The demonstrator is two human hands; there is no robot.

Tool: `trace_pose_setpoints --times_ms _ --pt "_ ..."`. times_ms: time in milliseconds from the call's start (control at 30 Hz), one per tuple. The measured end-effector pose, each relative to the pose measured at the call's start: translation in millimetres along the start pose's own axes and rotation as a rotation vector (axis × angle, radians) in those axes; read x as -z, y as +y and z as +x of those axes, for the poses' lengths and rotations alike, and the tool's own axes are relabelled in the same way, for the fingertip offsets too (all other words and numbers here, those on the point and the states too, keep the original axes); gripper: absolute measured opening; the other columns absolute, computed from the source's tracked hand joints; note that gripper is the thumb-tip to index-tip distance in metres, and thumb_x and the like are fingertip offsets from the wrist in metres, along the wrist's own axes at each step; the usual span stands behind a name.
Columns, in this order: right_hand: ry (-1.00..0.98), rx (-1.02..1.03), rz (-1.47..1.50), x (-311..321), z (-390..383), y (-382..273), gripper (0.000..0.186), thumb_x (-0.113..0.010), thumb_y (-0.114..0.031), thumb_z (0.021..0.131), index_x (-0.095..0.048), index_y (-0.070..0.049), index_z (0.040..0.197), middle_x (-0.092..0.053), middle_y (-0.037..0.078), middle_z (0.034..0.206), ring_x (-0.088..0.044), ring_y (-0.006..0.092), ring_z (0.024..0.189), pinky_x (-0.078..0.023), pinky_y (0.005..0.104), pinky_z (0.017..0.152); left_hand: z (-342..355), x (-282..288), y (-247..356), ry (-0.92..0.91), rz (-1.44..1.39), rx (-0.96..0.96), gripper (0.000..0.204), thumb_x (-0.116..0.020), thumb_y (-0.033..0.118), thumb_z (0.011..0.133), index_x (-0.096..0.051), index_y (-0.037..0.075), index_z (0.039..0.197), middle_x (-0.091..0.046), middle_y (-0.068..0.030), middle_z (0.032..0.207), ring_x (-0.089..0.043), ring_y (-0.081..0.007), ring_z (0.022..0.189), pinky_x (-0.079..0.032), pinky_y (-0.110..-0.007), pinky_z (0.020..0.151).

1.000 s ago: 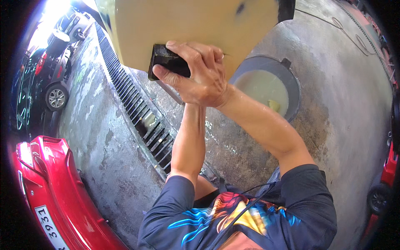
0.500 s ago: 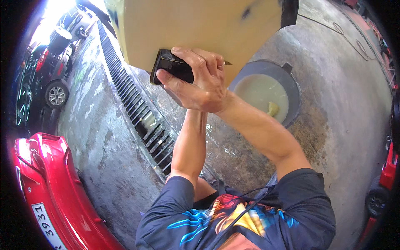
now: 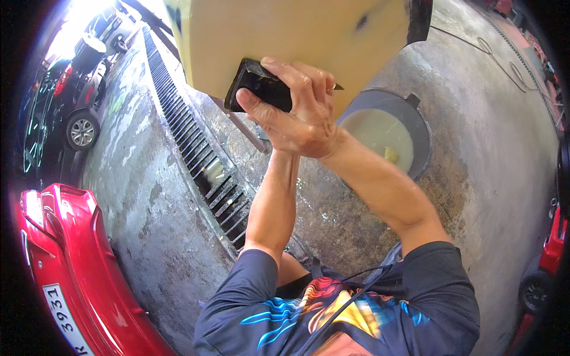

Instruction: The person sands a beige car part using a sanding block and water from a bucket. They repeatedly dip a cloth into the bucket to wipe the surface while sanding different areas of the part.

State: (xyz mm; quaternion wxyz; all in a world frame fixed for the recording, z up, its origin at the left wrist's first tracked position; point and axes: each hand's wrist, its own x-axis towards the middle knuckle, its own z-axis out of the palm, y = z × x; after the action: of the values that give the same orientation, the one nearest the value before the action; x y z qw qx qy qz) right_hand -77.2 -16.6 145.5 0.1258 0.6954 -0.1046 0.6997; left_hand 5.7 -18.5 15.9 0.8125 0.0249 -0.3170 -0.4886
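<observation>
My right hand [image 3: 303, 113] grips a black rectangular block [image 3: 256, 82], thumb along its lower left and fingers over its top. The block lies against a large yellowish, smooth panel [image 3: 276, 29] with dark patches and a dark right edge. My left forearm [image 3: 276, 202] rises behind my right hand, which hides the left hand's fingers, so their grip cannot be made out. Just right of and below the panel, a grey bucket [image 3: 418, 136] on the floor holds cloudy liquid and a small yellow piece [image 3: 392, 155].
A slotted drain [image 3: 181, 133] runs along the wet concrete floor. A red bumper [image 3: 98, 261] sits at lower left, a black car [image 3: 50, 118] at left. A metal bar [image 3: 246, 130] shows beneath the panel. A cord [image 3: 460, 38] lies at upper right; red parts [image 3: 555, 231] edge the right side.
My right hand and the black block have shifted right along the panel, dipping slightly and then rising. The panel also appears a little further right in the view.
</observation>
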Motion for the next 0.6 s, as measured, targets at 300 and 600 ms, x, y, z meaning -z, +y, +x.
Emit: trace_pose_setpoints --times_ms 300,600 --pt "0.074 -0.053 -0.224 -7 -26 77 0.036 -0.081 -0.023 0.085 -0.081 -0.026 0.121 -0.069 0.012 0.128 -0.064 0.0324 0.116 -0.047 0.0471 0.096 7 -8 4 -0.158 0.039 -0.007 0.025 -0.055 0.018 0.107 -0.065 0.004 0.125 -0.07 -0.0086 0.113 -0.068 -0.021 0.088 -0.057 -0.039 0.07" --pt "0.054 0.263 -0.332 3 -5 101 0.036 -0.079 -0.029 0.086 -0.08 -0.029 0.122 -0.068 0.011 0.133 -0.062 0.0334 0.118 -0.047 0.0508 0.097 -6 -6 0 0.175 0.451 -0.097 0.027 -0.062 0.022 0.105 -0.063 0.005 0.126 -0.069 -0.006 0.117 -0.071 -0.0182 0.099 -0.06 -0.036 0.075"
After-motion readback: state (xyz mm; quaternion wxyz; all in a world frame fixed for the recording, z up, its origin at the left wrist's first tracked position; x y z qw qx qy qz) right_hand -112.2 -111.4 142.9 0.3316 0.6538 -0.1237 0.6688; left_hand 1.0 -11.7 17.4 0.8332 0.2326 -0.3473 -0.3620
